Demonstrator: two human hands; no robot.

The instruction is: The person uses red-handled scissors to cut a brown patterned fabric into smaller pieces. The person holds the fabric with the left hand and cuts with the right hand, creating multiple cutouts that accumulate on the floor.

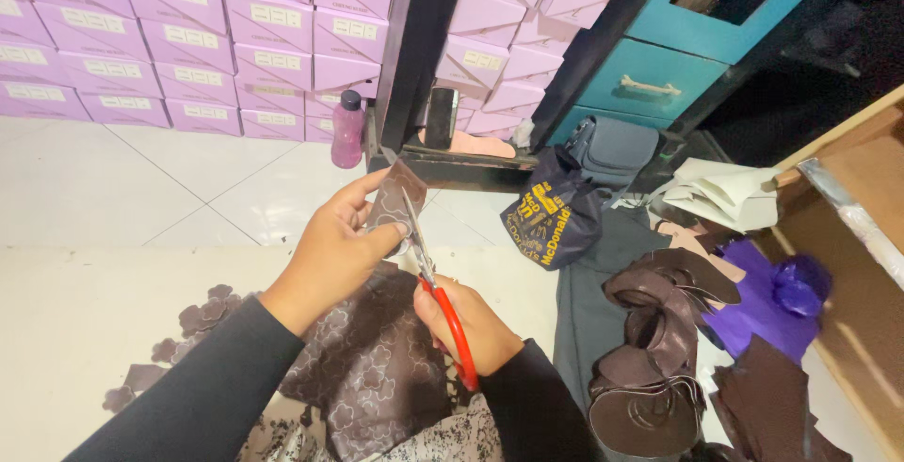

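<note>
My left hand (331,253) pinches the top of a small brown patterned piece of material (388,206), holding it up over my lap. In my right hand (468,323) are red-handled scissors (435,294), whose blades reach up into that piece beside my left thumb. A larger sheet of the same brown flower-patterned material (372,368) lies under both hands. Black sleeves cover both forearms.
Cut flower shapes (202,316) lie scattered at the left. A pile of brown cut pieces (659,349) and a purple bag (777,297) sit at the right. Ahead stand a dark bag (551,217), a pink bottle (347,129), a black frame (424,57) and stacked lilac boxes (188,38).
</note>
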